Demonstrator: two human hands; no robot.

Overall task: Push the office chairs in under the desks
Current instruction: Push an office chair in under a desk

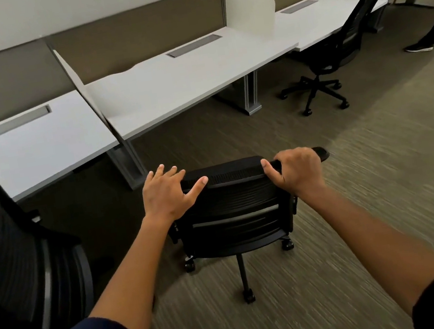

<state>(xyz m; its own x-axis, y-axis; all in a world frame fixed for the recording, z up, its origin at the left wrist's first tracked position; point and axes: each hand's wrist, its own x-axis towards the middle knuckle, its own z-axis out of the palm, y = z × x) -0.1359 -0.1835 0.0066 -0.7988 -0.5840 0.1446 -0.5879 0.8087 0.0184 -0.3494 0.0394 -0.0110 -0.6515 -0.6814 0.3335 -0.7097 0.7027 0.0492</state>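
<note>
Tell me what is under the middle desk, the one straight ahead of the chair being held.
Under the middle desk only grey metal legs and carpet show; no chair is there. The held chair stands short of it. The far space beneath is hidden by the desktop.

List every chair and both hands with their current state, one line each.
Middle chair: out on the carpet, not under a desk.
Left chair: out from its desk.
Far chair: seat partly under its desk.
Left hand: open, resting on the backrest top.
Right hand: gripping the backrest top.

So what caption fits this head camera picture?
Both hands, left hand and right hand, on a black office chair facing a white desk.
</note>
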